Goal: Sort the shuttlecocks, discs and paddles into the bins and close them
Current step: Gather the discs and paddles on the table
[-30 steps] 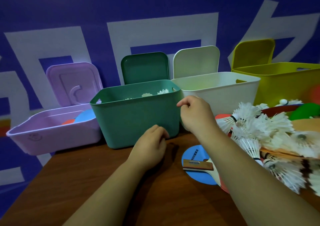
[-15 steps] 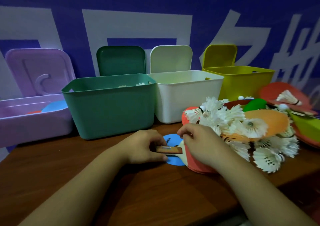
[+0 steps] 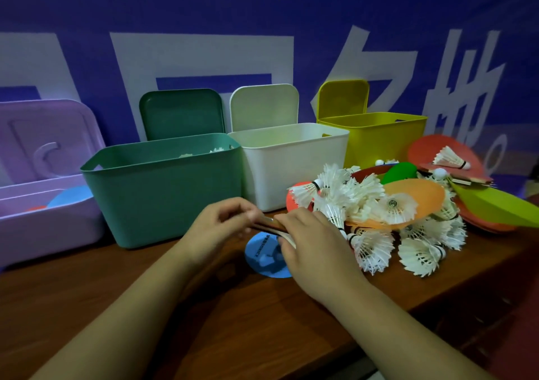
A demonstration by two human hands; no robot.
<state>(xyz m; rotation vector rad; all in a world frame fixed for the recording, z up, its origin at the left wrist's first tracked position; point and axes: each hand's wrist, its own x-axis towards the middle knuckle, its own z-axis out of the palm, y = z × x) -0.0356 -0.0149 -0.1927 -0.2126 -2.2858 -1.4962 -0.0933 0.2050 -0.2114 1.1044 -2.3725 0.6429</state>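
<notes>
Someone's left hand point(image 3: 224, 223) and right hand point(image 3: 316, 242) grip a paddle point(image 3: 269, 225) just right of the green bin point(image 3: 163, 193). All lids point(image 3: 182, 114) stand open; most shuttlecocks point(image 3: 350, 201) lie piled farther right. Sorting seems barely begun.

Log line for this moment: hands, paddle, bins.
left hand: pinches paddle handle | right hand: holds paddle handle too | handle: above blue disc | green bin: open

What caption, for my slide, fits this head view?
Left hand and right hand grip a paddle over a blue disc, beside open bins and shuttlecocks.
</notes>
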